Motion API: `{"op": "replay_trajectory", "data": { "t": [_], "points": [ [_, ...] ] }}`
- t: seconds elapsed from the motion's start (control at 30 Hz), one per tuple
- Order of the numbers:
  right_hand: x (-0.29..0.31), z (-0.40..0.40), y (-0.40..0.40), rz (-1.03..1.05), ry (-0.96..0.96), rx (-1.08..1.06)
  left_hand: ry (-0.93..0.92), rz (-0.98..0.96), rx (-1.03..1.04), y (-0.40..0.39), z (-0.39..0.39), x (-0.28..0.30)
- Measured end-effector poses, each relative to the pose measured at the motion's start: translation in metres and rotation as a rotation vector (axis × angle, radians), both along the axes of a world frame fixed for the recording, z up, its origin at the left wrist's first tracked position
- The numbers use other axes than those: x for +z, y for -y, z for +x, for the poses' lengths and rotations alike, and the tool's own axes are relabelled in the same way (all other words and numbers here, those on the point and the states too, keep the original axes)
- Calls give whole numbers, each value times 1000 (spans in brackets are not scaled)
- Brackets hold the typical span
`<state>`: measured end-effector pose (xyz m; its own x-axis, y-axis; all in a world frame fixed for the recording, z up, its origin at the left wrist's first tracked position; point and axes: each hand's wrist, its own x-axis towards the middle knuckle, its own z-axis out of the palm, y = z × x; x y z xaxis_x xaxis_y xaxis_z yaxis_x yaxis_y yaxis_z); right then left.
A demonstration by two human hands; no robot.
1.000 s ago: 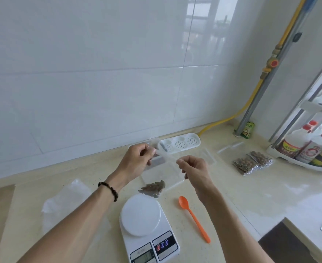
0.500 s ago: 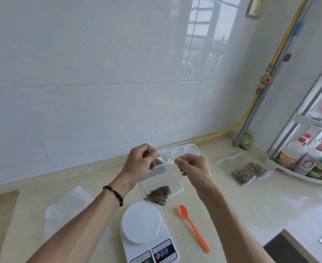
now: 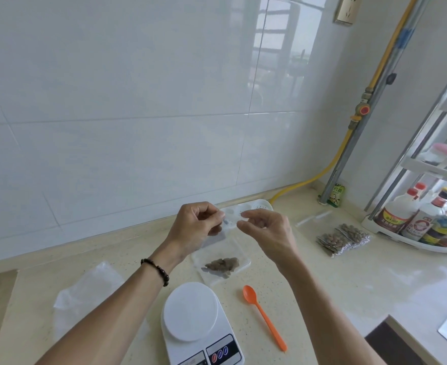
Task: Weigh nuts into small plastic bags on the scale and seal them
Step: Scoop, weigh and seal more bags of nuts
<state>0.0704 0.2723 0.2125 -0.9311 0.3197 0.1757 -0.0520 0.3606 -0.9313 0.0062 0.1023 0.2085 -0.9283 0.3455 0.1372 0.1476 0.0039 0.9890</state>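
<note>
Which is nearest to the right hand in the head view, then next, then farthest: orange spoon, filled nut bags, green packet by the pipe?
From the right hand:
1. Orange spoon, on the counter just below the hand, right of the scale.
2. Filled nut bags, lying to the hand's right near the rack.
3. Green packet, far right at the pipe's foot by the wall.

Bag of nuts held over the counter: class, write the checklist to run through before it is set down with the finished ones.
1. Both hands pinch the bag's top: left hand, right hand: ok.
2. Bag of nuts sealed along its whole top: cannot tell.
3. Nuts settled at the bottom, away from the seal: ok.
4. Scale platform bare for the next bag: ok.
5. Finished bags lie right, with counter free beside them: ok.
</note>
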Motion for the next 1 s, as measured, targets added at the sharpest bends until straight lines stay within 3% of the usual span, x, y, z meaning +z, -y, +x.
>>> {"op": "replay_trajectory", "data": {
  "t": [0.23, 0.4, 0.57, 0.8, 1.0],
  "points": [
    [6, -12, -8, 148, 52, 34, -3, -38, -68, -12, -9, -1],
    [0, -17, -16, 58, 87, 114, -46, -144, -84, -26, -17, -10],
    [-14, -19, -49, -114, 102, 58, -11, -96, 31, -44, -31, -14],
    [-26, -40, -94, -55, 114, -8, 22, -141, -106, -83, -55, -23],
    [-33, -72, -151, -158, 109, 29, -70, -268, 9, -148, -80, -29]
  ]
}}
